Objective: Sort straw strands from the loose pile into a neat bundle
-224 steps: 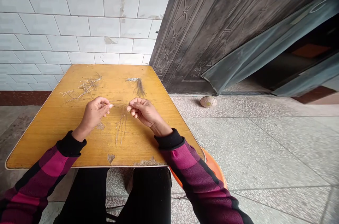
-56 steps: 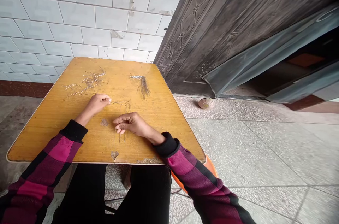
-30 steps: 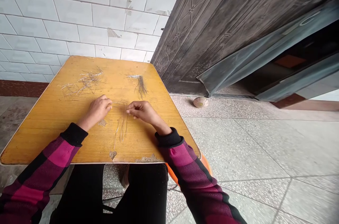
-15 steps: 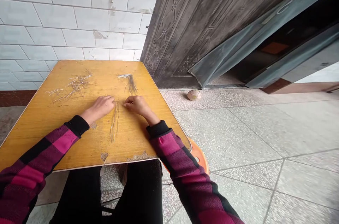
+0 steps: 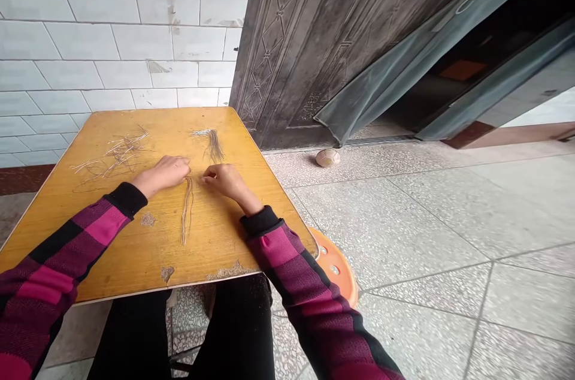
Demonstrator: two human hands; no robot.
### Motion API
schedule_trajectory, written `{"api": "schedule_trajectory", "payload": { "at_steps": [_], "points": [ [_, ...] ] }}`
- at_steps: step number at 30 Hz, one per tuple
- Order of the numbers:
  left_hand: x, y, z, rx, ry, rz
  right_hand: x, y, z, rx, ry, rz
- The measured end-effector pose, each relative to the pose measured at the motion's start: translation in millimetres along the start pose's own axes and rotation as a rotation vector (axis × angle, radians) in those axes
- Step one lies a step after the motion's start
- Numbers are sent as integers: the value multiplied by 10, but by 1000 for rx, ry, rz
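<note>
My left hand (image 5: pixel 164 175) is closed, its fingertips at the top end of a few thin wires (image 5: pixel 185 212). These wires run down from the fingers towards the near table edge, bent over at the top. Just to the right, my right hand (image 5: pixel 224 180) is closed with thumb and forefinger together; whatever may be between them is too small to make out. Beyond the right hand lies a bent bundle of wires (image 5: pixel 214 143), silvery at one end and dark at the other. A loose tangle of wires (image 5: pixel 119 155) spreads beyond the left hand.
The yellow wooden table (image 5: pixel 103 260) has chipped patches near its front edge. A white tiled wall (image 5: pixel 103 41) stands behind it, with a dark carved door (image 5: pixel 287 68) to the right. An orange stool (image 5: pixel 335 266) sits by the right corner, and a ball (image 5: pixel 327 157) rests on the floor.
The camera view has shifted slightly, moving the table and hands a little left in the picture. Both hands keep nearly the same pose, and the wires below the left fingers lie closer together.
</note>
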State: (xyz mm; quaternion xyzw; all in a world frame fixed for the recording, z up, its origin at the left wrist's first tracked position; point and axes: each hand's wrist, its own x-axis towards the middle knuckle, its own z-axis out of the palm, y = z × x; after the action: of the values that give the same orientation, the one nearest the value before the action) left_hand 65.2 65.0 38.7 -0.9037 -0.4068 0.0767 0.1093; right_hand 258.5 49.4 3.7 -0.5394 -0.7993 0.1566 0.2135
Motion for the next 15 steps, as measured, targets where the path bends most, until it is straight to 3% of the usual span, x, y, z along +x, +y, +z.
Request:
{"api": "schedule_trajectory", "payload": {
  "at_steps": [6, 15],
  "points": [
    [301, -30, -26, -67, -32, -98, -36, -14, -140, 30, 66, -7],
    [786, -431, 87, -62, 22, -145, -97, 5, -307, 85, 170, 8]
  ]
}}
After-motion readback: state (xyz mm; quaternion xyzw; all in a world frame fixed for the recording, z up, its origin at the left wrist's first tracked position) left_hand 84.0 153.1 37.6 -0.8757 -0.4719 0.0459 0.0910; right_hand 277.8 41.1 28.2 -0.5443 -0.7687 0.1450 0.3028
